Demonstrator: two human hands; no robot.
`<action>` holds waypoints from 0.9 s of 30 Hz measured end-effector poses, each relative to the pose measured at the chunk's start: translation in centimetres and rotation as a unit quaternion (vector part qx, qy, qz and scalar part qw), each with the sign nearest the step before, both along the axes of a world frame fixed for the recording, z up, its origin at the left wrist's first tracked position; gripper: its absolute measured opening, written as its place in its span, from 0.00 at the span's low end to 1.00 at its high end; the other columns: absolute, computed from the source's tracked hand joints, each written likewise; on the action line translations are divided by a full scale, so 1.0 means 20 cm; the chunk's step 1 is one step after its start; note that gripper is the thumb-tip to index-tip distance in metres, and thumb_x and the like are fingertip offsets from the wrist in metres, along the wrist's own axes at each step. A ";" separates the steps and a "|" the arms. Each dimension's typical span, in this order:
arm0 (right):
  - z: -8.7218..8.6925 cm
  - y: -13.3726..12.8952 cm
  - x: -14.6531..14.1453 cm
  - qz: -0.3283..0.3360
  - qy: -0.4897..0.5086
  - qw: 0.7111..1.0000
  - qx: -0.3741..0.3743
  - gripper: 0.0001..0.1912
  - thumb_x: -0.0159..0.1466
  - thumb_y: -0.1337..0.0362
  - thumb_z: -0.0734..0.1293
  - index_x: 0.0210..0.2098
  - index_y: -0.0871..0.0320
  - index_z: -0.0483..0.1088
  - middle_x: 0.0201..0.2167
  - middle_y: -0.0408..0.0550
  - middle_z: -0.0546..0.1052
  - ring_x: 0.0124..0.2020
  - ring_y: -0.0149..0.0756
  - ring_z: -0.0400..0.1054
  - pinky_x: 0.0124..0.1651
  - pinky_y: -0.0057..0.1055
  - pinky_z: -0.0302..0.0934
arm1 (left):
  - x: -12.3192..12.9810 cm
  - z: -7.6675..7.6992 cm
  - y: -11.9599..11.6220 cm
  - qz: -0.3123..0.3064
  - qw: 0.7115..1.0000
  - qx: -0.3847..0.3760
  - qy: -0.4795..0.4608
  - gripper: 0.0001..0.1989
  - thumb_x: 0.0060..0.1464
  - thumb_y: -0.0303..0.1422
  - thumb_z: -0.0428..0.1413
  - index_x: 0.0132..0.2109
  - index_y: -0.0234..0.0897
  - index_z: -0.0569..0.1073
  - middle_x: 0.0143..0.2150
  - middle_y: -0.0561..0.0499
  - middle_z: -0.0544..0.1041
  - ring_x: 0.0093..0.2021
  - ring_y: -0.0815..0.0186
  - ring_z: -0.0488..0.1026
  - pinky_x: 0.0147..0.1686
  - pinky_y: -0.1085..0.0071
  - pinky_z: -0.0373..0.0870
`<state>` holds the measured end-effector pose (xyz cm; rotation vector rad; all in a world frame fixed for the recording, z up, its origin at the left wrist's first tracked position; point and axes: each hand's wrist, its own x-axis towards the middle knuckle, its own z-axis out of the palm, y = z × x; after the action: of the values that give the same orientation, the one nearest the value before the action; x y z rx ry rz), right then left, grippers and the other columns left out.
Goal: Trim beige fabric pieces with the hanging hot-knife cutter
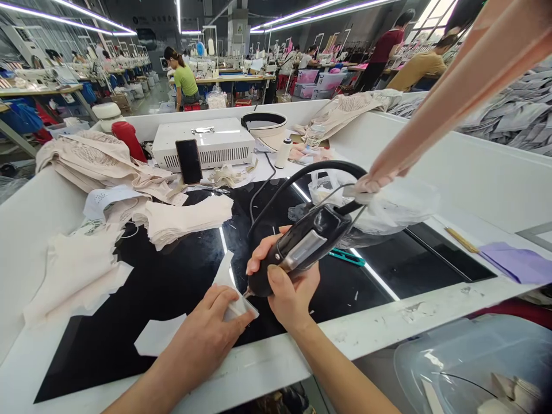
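My right hand (pixel 291 287) is wrapped round a black handheld power tool (pixel 302 241), which has a silver plate on its side. The tool's pointed metal tip reaches down to the left, against or very near a small white fabric piece (pixel 224 270). My left hand (pixel 222 316) grips that piece between thumb and fingers, just left of the tip; part of the cloth is hidden under the fingers. A pink cloth strap (pixel 435 109) is tied to the tool's back end, where a black cable (pixel 319 165) leaves it. Another white piece (pixel 159 334) lies beside my left forearm.
Stacked pale fabric pieces (pixel 185 215) cover the left of the black glass surface (pixel 172 276). Behind stand a white vented box (pixel 204 144), a phone (pixel 188 161) and a thread spool (pixel 283 153). A green cutter (pixel 347 257) and plastic bag (pixel 388 210) lie right. People work farther back.
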<state>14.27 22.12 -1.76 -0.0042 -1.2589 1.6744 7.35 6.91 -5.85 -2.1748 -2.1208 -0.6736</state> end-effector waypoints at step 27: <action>0.03 -0.04 0.07 -0.027 -0.024 0.999 0.007 0.21 0.61 0.55 0.76 0.48 0.50 0.65 0.30 0.39 0.75 0.24 0.31 0.71 0.26 0.30 0.70 | -0.16 -0.01 -0.03 -0.021 1.000 -0.014 -0.010 0.14 0.72 0.30 0.45 0.58 0.35 0.70 0.53 0.42 0.73 0.54 0.59 0.74 0.53 0.62 0.78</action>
<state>15.73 21.35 -1.21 -0.0702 -1.2962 1.6283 4.07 6.31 -6.07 -2.2428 -2.1107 -0.6755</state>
